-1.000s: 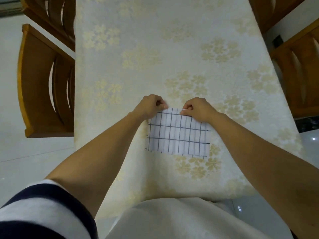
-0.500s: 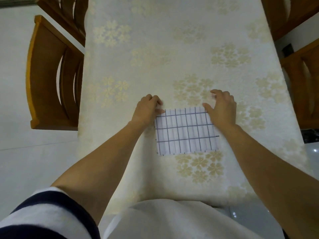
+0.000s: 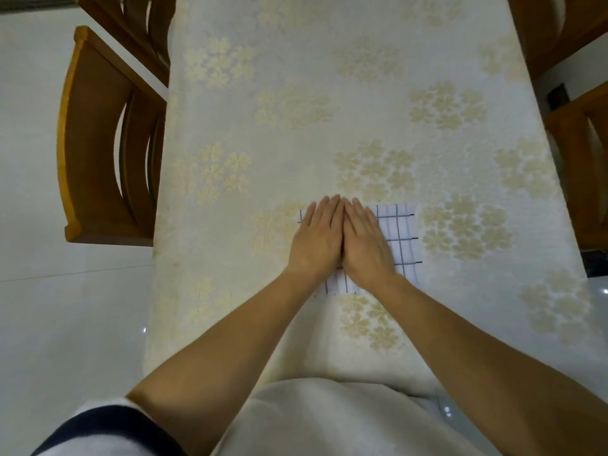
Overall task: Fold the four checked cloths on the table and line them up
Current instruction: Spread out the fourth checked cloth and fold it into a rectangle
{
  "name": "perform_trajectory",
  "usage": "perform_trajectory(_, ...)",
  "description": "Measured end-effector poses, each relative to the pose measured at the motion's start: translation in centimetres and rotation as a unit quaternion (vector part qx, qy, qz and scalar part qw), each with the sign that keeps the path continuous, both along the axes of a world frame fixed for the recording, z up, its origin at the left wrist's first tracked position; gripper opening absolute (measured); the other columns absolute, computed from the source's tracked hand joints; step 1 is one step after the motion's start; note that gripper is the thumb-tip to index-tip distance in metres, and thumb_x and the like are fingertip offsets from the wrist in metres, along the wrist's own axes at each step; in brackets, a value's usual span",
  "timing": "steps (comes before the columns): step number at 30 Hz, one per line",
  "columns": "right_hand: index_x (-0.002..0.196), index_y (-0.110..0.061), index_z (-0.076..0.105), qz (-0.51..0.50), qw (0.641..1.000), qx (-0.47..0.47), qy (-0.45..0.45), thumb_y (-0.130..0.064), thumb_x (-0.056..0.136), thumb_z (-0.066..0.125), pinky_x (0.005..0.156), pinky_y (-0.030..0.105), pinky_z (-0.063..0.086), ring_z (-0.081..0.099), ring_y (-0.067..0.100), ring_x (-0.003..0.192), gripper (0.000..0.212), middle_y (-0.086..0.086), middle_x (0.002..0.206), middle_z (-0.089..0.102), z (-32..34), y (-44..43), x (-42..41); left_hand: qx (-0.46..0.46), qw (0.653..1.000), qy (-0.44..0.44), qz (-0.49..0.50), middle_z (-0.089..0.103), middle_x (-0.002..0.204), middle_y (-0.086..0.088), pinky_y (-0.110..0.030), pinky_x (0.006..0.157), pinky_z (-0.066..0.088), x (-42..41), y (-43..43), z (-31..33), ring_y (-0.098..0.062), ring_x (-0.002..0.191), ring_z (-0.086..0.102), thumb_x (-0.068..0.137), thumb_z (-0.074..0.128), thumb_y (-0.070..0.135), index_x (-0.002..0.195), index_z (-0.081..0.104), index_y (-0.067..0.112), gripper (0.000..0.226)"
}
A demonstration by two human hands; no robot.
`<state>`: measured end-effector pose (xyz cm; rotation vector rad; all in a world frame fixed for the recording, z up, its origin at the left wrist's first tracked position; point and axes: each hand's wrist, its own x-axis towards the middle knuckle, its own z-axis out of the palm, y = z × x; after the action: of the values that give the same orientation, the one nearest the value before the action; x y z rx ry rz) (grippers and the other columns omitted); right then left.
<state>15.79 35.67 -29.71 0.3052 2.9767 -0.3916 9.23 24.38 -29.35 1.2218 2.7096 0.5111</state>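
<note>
The tabletop (image 3: 296,110), covered in a cream cloth with pale gold flowers, fills most of the view. Its far stretch and both side margins lie bare, so there is open room beyond and to either side of the hands. Its left and right edges drop to a pale glossy floor (image 3: 65,307).

Wooden chairs flank it. One chair (image 3: 95,143) stands close against the left edge and another (image 3: 131,24) sits by the far left corner. Two more (image 3: 585,166) (image 3: 552,24) crowd the right edge.

A folded checked cloth (image 3: 399,238), white with dark grid lines, lies flat toward the near edge, about midway between the left and right edges and apart from all of them. Only its right part, a strip of its near edge and a sliver at the left show past the hands.

The left hand (image 3: 317,240) and right hand (image 3: 365,245) lie palm down on the cloth. They are side by side and touching, with straight fingers pointing to the far edge. Both forearms reach in from the near edge, and a dark-and-white sleeve (image 3: 108,432) shows at the lower left.
</note>
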Motion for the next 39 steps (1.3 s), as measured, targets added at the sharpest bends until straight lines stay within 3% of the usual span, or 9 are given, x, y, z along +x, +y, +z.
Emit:
perform_trajectory(4,0.157,-0.005,0.008,-0.013,0.998,0.031,-0.046,-0.024,0.1,0.038,0.125,0.044,0.011,0.001,0.024,0.153,0.066,0.011,0.165,0.007,-1.1,-0.5,1.9,-0.094,0.994,-0.056,0.015,-0.003,0.168,-0.011,-0.042,0.127,0.002,1.2,-0.5,-1.8,-0.025,0.155,-0.005,0.11,0.024,0.027,0.16,0.002,0.006,0.058)
perform_trajectory(7,0.157,-0.011,0.005,-0.015,0.998,0.031,-0.056,-0.035,0.105,0.014,0.125,0.042,0.008,0.0,0.021,0.153,0.058,0.005,0.166,0.004,-1.2,0.6,2.2,-0.108,0.992,-0.06,0.005,-0.008,0.168,-0.004,-0.039,0.126,-0.002,0.5,-1.0,-2.4,-0.02,0.155,-0.01,0.11,0.015,0.037,0.16,-0.004,0.011,0.059)
perform_trajectory(11,0.158,-0.016,-0.001,-0.032,0.996,0.018,-0.075,-0.051,0.099,-0.002,0.125,0.04,0.002,-0.006,0.018,0.153,0.069,-0.001,0.166,-0.005,-0.7,2.4,1.7,-0.118,0.992,-0.048,-0.019,-0.006,0.169,-0.003,-0.04,0.126,0.003,-0.4,-1.8,-2.5,-0.019,0.155,-0.008,0.108,0.013,0.048,0.161,-0.003,0.013,0.065)
perform_trajectory(18,0.155,-0.018,-0.018,-0.087,0.987,0.061,-0.118,-0.054,0.102,-0.002,0.124,0.047,0.0,-0.018,0.02,0.151,0.066,0.0,0.163,-0.022,-0.5,7.4,3.5,-0.148,0.988,-0.032,0.002,-0.017,0.167,0.004,-0.042,0.126,-0.005,-1.9,-6.1,-1.7,-0.012,0.153,-0.018,0.105,0.004,0.056,0.159,-0.013,0.019,0.068)
perform_trajectory(23,0.157,-0.015,-0.009,-0.122,0.984,0.048,-0.123,-0.052,0.101,0.001,0.123,0.047,-0.006,-0.015,0.024,0.152,0.068,0.002,0.165,-0.015,0.6,7.1,2.7,-0.138,0.988,-0.062,0.021,-0.022,0.166,0.003,-0.041,0.125,-0.008,-2.6,-7.4,-0.8,-0.014,0.152,-0.02,0.105,0.002,0.055,0.158,-0.016,0.018,0.067)
perform_trajectory(27,0.158,-0.011,0.003,-0.095,0.995,0.013,-0.014,-0.033,0.106,0.016,0.125,0.043,-0.001,-0.008,0.022,0.153,0.058,0.003,0.166,-0.003,2.3,2.0,0.4,-0.033,0.991,-0.06,0.116,-0.008,0.168,-0.006,-0.038,0.126,-0.005,-0.3,-3.0,1.2,-0.02,0.155,-0.009,0.11,0.02,0.032,0.16,0.001,0.009,0.058)
perform_trajectory(30,0.158,-0.013,-0.002,-0.05,0.997,-0.008,-0.056,-0.027,0.106,0.023,0.125,0.042,-0.003,-0.012,0.02,0.153,0.06,0.003,0.166,-0.007,0.9,-0.9,-0.4,-0.04,0.991,-0.105,0.075,0.0,0.169,-0.004,-0.038,0.127,0.002,2.1,-0.1,0.3,-0.017,0.155,-0.004,0.11,0.024,0.026,0.161,0.007,0.01,0.056)
perform_trajectory(35,0.157,-0.021,-0.012,-0.051,0.994,0.051,-0.076,-0.052,0.104,0.004,0.124,0.046,-0.001,-0.016,0.02,0.152,0.063,-0.005,0.165,-0.015,-1.1,3.0,3.0,-0.101,0.99,-0.063,0.08,-0.004,0.168,0.008,-0.042,0.126,-0.001,1.9,-2.9,-1.8,-0.014,0.154,-0.01,0.107,0.008,0.046,0.161,-0.001,0.023,0.06)
perform_trajectory(39,0.156,-0.022,-0.015,-0.12,0.987,0.058,-0.094,-0.054,0.101,-0.004,0.124,0.05,0.0,-0.019,0.021,0.151,0.065,-0.005,0.165,-0.017,-0.9,7.6,5.5,-0.124,0.983,-0.057,0.123,-0.016,0.166,0.013,-0.045,0.125,-0.005,0.3,-5.8,-1.7,-0.013,0.153,-0.019,0.105,0.003,0.05,0.159,-0.013,0.028,0.06)
